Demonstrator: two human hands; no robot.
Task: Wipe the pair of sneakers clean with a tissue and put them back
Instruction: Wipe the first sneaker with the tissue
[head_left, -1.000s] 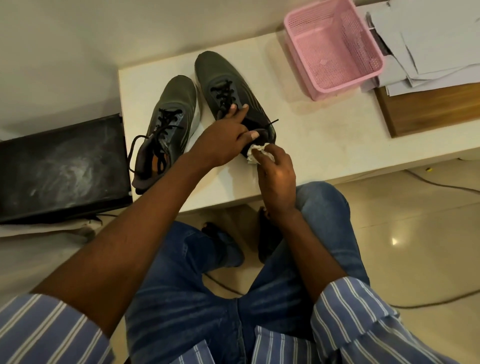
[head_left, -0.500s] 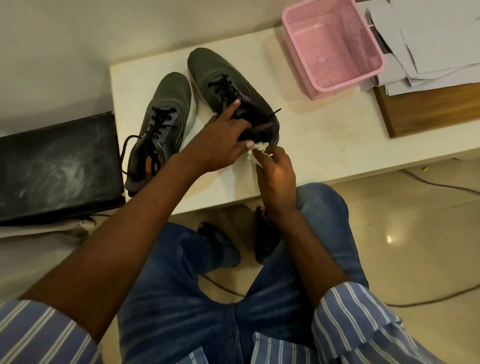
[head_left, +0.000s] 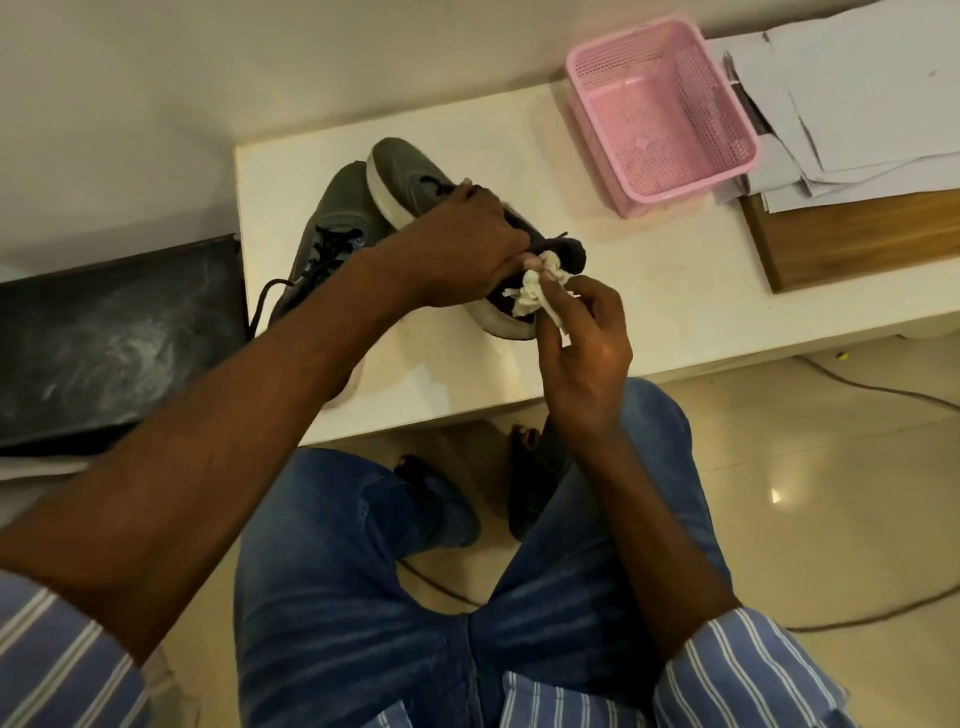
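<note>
At frame centre, the left hand (head_left: 467, 244) grips the tilted sneaker (head_left: 410, 176) while the right hand (head_left: 582, 332) pinches the tissue (head_left: 535, 291) at its heel; wiping the sole edge likely follows.

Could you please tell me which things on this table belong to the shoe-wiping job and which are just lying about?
Part of the job:
- tilted sneaker, gripped by the left hand
- tissue, pinched by the right hand
- second sneaker, flat on the table

Just lying about:
- pink basket
- papers
- wooden board
- black case
</note>
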